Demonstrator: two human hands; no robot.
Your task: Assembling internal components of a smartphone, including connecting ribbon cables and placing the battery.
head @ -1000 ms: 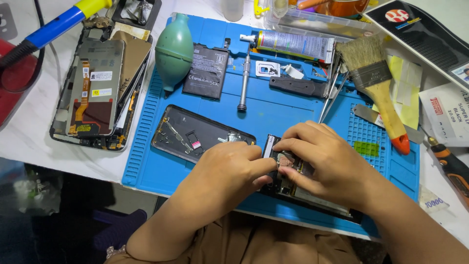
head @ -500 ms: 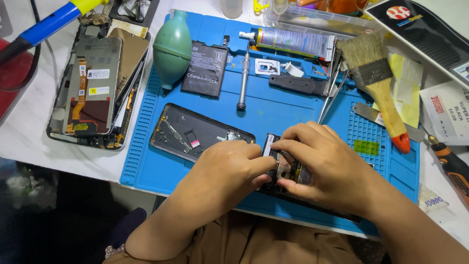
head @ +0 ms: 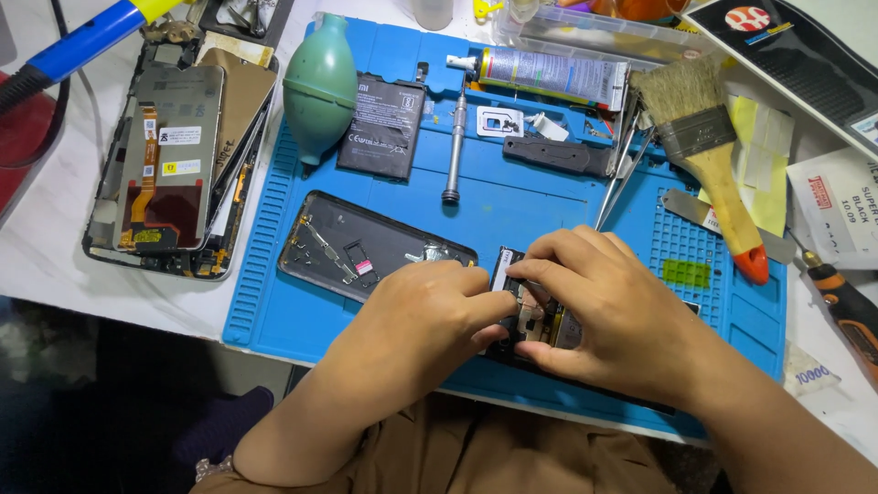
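Note:
An opened phone body [head: 533,320] lies on the blue work mat [head: 512,206] near its front edge, mostly covered by both hands. My left hand [head: 430,316] rests on the phone's left end, fingertips pressing on its exposed inner parts. My right hand [head: 608,316] curls over the phone from the right, fingers pinching at the same spot and thumb against the phone's near edge. The detached dark back cover [head: 370,247] lies on the mat just left of my left hand. What sits between the fingertips is hidden.
A green rubber air blower [head: 319,87], flat black battery [head: 382,128], metal screwdriver [head: 454,146], glue tube [head: 549,75], tweezers [head: 620,174] and paintbrush [head: 713,155] lie on the mat's far part. Stacked opened phones [head: 174,160] sit on the white table at left. A soldering iron handle [head: 82,41] is at top left.
Both hands stay on the phone; the fingers shifted slightly over its upper left end. Nothing else on the mat has moved.

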